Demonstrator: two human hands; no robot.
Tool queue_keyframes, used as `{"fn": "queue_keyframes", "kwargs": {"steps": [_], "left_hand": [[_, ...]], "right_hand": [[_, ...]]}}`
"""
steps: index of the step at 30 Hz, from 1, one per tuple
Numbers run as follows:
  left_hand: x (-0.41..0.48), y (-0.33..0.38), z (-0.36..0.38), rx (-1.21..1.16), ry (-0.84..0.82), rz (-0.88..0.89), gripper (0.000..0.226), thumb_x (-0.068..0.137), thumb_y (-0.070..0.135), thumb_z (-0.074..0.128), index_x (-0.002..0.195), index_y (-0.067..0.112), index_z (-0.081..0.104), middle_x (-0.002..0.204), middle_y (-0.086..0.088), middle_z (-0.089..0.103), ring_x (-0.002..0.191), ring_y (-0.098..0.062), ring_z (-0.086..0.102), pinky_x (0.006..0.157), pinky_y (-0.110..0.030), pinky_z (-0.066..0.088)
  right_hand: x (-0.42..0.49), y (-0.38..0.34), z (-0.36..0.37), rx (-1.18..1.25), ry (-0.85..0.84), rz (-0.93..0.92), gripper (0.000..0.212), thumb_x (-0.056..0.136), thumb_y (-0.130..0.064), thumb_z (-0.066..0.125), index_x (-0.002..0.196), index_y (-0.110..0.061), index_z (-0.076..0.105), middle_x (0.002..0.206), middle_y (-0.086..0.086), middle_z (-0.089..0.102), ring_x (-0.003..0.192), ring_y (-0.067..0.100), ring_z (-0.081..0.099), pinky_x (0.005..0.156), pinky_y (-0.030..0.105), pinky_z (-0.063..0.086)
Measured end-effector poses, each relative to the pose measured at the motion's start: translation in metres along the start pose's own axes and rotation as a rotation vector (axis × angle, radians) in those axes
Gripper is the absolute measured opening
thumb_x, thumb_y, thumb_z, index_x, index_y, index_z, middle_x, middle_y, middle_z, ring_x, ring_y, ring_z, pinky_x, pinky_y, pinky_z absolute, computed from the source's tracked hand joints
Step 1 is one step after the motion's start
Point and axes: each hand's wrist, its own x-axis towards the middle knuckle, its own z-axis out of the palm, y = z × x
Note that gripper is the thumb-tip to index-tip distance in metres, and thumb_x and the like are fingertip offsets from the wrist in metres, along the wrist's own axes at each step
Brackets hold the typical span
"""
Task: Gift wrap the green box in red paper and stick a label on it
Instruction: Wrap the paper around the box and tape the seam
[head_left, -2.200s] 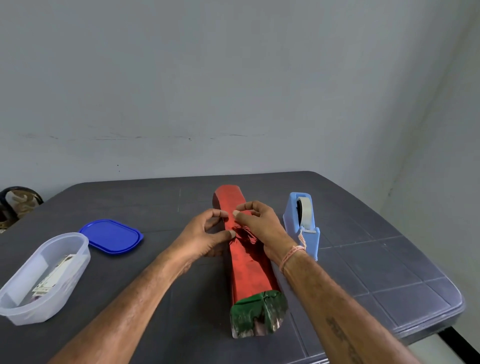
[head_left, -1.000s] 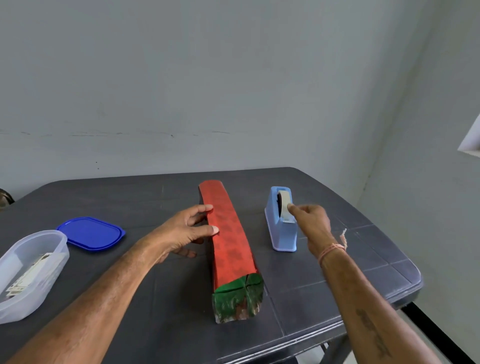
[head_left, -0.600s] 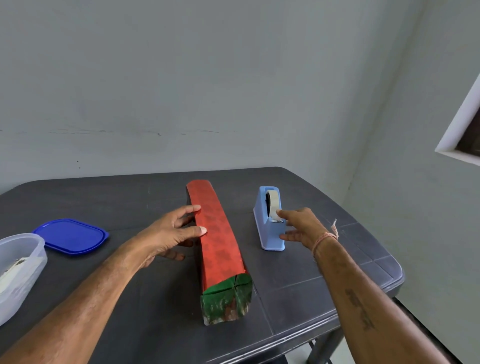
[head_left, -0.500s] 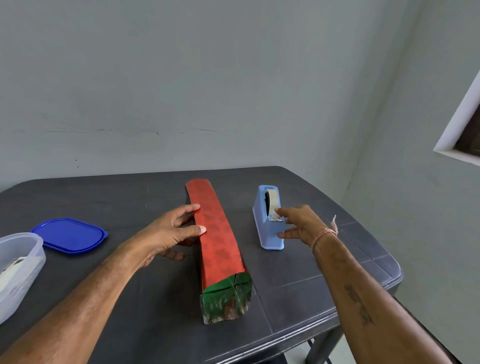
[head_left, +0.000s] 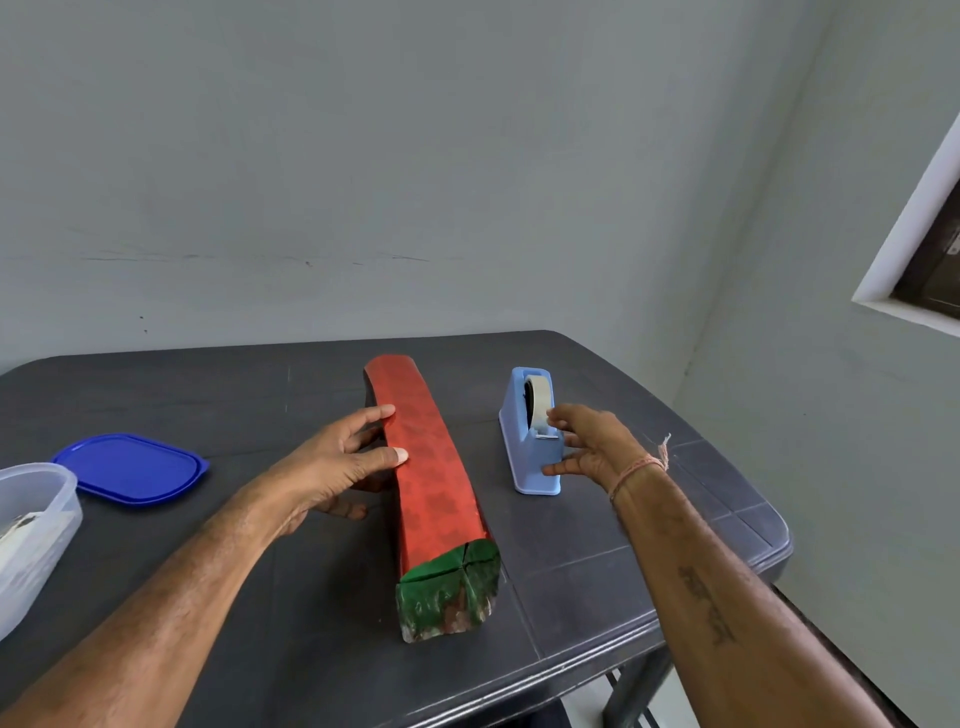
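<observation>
Left grip (head_left: 337, 462), fingers spread flat, steadies the red paper (head_left: 423, 457) round the green box (head_left: 447, 592) lying on the desk (head_left: 597, 571); right grip (head_left: 597, 447), loosely spread, touches the tape dispenser (head_left: 524, 457). Box looks light and stiff, paper slippery: best held mid-length.

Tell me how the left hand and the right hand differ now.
The left hand rests on the red-wrapped box, thumb on its top; the right hand touches the blue tape dispenser. The right hand's wrist wears a thread band; the left hand's wrist is bare. Both hands have fairly straight fingers and grip nothing.
</observation>
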Motion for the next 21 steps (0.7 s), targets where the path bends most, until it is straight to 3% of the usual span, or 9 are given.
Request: {"fn": "queue_keyframes", "kwargs": {"steps": [4,11,17,19,21], "left_hand": [[-0.002,0.001,0.001,0.003,0.009,0.009,0.069,0.088,0.026,0.077,0.147,0.045,0.046,0.154,0.014,0.043,0.103,0.002,0.055,0.072,-0.044,0.064],[-0.003,0.001,0.003,-0.001,0.025,0.019,0.069,0.090,0.025,0.076,0.148,0.044,0.044,0.158,0.008,0.039,0.096,0.005,0.052,0.073,-0.045,0.064],[-0.003,0.002,0.004,-0.001,0.024,0.028,0.070,0.090,0.025,0.075,0.149,0.043,0.043,0.158,0.007,0.040,0.096,0.004,0.052,0.060,-0.033,0.062],[-0.004,0.002,0.005,0.021,0.021,0.034,0.069,0.091,0.025,0.074,0.150,0.042,0.042,0.160,0.006,0.038,0.097,0.003,0.051,0.049,-0.020,0.056],[-0.003,0.002,0.005,0.030,0.021,0.035,0.069,0.091,0.026,0.074,0.150,0.043,0.042,0.161,0.005,0.036,0.105,-0.003,0.050,0.051,-0.023,0.058]], "right_hand": [[-0.001,0.003,-0.001,0.042,-0.011,-0.010,0.025,0.098,-0.019,0.065,0.116,-0.002,0.062,0.105,0.010,0.062,0.090,0.035,0.066,0.081,0.057,0.061],[-0.007,0.010,-0.001,0.091,-0.015,-0.042,0.031,0.095,-0.020,0.065,0.120,-0.002,0.059,0.111,0.011,0.063,0.107,0.037,0.065,0.068,0.050,0.063],[-0.008,0.017,0.000,0.114,0.006,-0.058,0.036,0.094,-0.019,0.069,0.122,0.001,0.060,0.105,0.009,0.060,0.091,0.030,0.064,0.077,0.052,0.063],[-0.008,0.023,0.001,0.134,0.034,-0.059,0.033,0.094,-0.018,0.071,0.119,0.000,0.059,0.109,0.012,0.061,0.094,0.031,0.065,0.084,0.054,0.062],[-0.007,0.028,0.003,0.147,0.053,-0.067,0.026,0.094,-0.019,0.073,0.110,-0.003,0.061,0.116,0.014,0.061,0.106,0.035,0.065,0.087,0.054,0.061]]}}
